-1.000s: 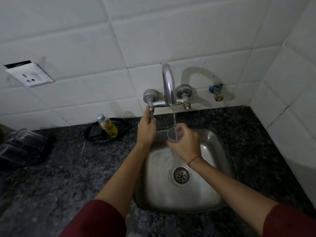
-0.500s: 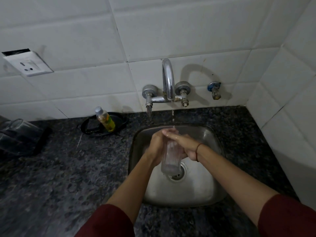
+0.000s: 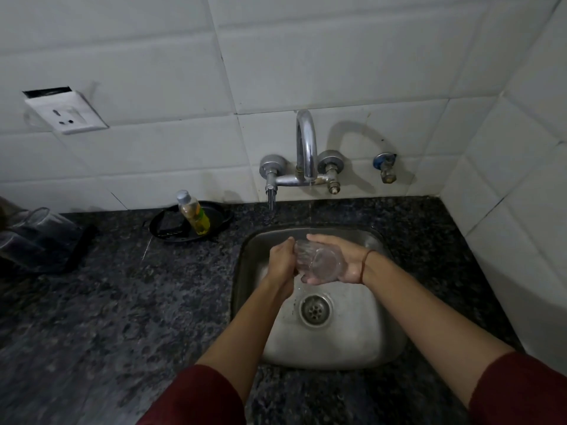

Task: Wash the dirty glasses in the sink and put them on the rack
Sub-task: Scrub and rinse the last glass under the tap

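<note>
Looks like the scrub step: the clear, ribbed-looking glass (image 3: 319,262) lies sideways over the back half of the steel sink (image 3: 352,348). The left hand (image 3: 280,262) is wrapped round one end and the right hand (image 3: 352,265) is cupped round the other. Next I'd guess a rinse at the tap (image 3: 306,148) (barely dripping), then a careful, slippery carry to the rack (image 3: 76,256) at the counter's left edge.

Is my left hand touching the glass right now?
Touching. The head view shows the left hand gripping one end of the glass, while the right hand holds it too.
</note>
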